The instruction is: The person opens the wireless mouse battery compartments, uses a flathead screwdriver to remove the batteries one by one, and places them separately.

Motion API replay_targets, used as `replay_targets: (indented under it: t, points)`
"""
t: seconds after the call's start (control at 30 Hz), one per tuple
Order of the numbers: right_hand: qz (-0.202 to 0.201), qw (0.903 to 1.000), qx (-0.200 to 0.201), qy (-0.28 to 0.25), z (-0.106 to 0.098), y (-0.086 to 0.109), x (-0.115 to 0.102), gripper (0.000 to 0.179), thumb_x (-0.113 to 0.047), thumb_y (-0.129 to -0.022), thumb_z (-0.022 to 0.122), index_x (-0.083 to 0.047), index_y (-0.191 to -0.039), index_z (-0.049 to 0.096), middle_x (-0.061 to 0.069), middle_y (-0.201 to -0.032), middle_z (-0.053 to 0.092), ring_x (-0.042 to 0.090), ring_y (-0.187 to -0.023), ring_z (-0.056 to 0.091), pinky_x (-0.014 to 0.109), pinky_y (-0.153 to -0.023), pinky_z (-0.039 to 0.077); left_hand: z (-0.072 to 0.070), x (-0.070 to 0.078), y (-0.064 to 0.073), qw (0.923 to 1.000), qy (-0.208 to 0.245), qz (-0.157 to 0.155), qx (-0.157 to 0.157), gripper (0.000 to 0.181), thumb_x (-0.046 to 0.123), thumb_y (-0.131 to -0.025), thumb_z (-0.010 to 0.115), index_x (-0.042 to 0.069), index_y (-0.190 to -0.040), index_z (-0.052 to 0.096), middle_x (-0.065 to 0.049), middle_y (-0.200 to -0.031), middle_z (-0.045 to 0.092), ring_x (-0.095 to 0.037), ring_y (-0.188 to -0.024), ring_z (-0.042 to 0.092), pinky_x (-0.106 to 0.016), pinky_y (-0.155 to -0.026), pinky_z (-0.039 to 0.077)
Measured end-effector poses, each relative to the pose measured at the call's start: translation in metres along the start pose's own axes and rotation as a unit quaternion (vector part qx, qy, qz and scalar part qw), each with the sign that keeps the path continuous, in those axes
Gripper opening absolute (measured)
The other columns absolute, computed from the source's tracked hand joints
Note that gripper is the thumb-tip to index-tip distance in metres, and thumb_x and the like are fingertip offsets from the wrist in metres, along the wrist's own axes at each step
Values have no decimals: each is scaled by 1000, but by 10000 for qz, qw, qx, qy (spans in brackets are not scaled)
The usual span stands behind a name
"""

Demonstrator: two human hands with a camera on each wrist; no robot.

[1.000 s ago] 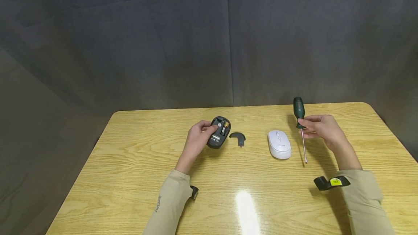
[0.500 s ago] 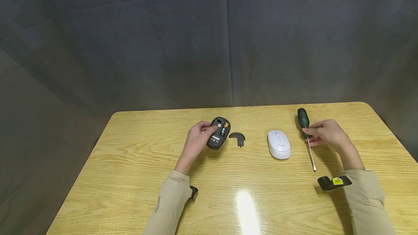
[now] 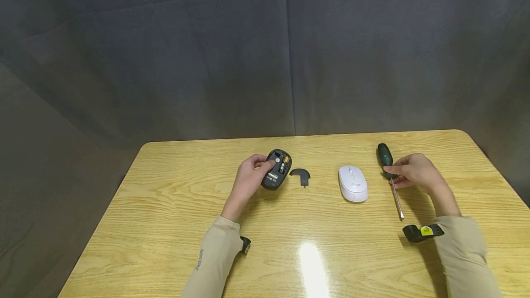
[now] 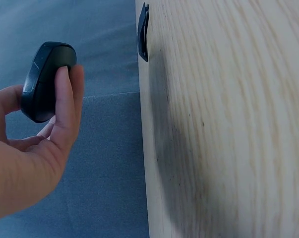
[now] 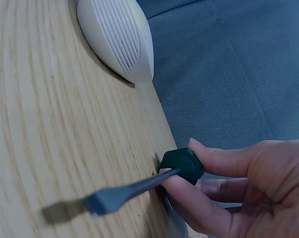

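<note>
My left hand [image 3: 248,176] pinches a black computer mouse [image 3: 273,179] by its side, underside up, with the battery bay uncovered and a battery [image 3: 285,160] showing. In the left wrist view the black mouse [image 4: 46,82] is held up off the table between thumb and fingers. Just right of it lies a curved black battery cover [image 3: 301,174]. At the right, my right hand [image 3: 417,172] grips a flat-blade screwdriver by the front of its dark green handle [image 3: 385,156]. Its blade [image 5: 124,194] points toward the near side, low over the table.
A white computer mouse [image 3: 353,184] sits on the wooden table [image 3: 174,224] between the battery cover and the screwdriver. Grey cloth [image 3: 207,59] hangs behind the table's far edge. A black wrist camera mount [image 3: 422,232] juts from the right sleeve.
My right hand has brought the screwdriver down toward the table and slightly right and nearer, its tip turning rightward. The left hand and the black mouse have hardly moved.
</note>
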State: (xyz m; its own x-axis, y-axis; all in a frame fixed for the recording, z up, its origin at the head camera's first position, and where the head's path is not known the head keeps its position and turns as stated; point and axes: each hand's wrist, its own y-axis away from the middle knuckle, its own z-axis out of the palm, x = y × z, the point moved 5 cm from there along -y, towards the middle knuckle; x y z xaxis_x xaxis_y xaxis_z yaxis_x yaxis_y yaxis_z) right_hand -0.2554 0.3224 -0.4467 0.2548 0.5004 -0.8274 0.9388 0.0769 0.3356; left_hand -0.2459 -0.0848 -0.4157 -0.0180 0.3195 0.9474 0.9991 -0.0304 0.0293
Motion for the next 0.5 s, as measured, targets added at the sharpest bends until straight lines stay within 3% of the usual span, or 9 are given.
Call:
replay_targets:
  t: [0.17, 0.33, 0.5]
  points:
    - [38, 9998, 73, 182, -1, 0, -1, 36, -8, -102, 64, 24, -117, 54, 13, -83, 67, 16, -68, 71, 34, -66, 61, -1, 0, 0, 10000, -16, -7, 14, 35, 24, -98, 66, -5, -117, 69, -17, -107, 70, -23, -94, 64, -26, -75, 50]
    - [-84, 9958, 162, 898, -6, 2, -5, 49, -17, -103, 64, 26, -123, 50, 18, -83, 70, 20, -69, 73, 36, -64, 61, 0, -2, 0, 9999, -105, -12, 16, 36, 25, -97, 66, -5, -117, 70, -17, -108, 70, -24, -96, 63, -27, -76, 50]
    - [-556, 9763, 535, 2020, -11, 8, -19, 50, -26, -106, 58, 22, -120, 56, 11, -71, 67, 20, -59, 67, 35, -60, 55, 1, -1, 0, 9998, -187, -19, -41, 37, 26, -98, 66, -5, -119, 69, -17, -109, 69, -24, -97, 63, -31, -79, 52]
